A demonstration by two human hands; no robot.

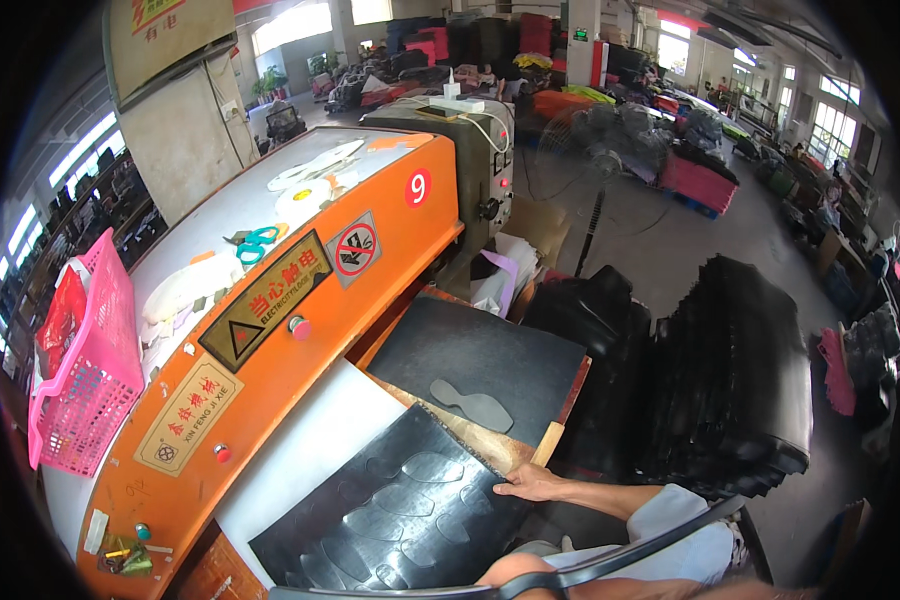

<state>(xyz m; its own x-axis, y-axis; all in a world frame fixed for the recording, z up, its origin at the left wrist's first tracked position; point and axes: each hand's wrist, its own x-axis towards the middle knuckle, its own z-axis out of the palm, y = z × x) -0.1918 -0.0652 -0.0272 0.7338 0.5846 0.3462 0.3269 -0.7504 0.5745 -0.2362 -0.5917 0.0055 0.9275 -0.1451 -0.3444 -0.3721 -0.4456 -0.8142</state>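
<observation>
My right hand (530, 484) reaches in from the right, its fingers closed at the right edge of a shiny black sheet (355, 540). Several sole-shaped outlines show across that sheet, which lies partly over a white surface (305, 440). Just beyond my hand a short wooden strip (547, 443) sticks up; whether the hand touches it I cannot tell. A grey sole-shaped piece (473, 405) rests on a dark board (500, 350) behind the sheet. My left hand does not show. Bare skin and a black strap cross the lower edge.
An orange machine beam (370, 270) spans the left, with push buttons, teal scissors (257, 245) and a pink basket (90, 370) on it. A control box (485, 170) stands at its far end. Stacked black sheets (725, 380) rise at right, near a standing fan (605, 160).
</observation>
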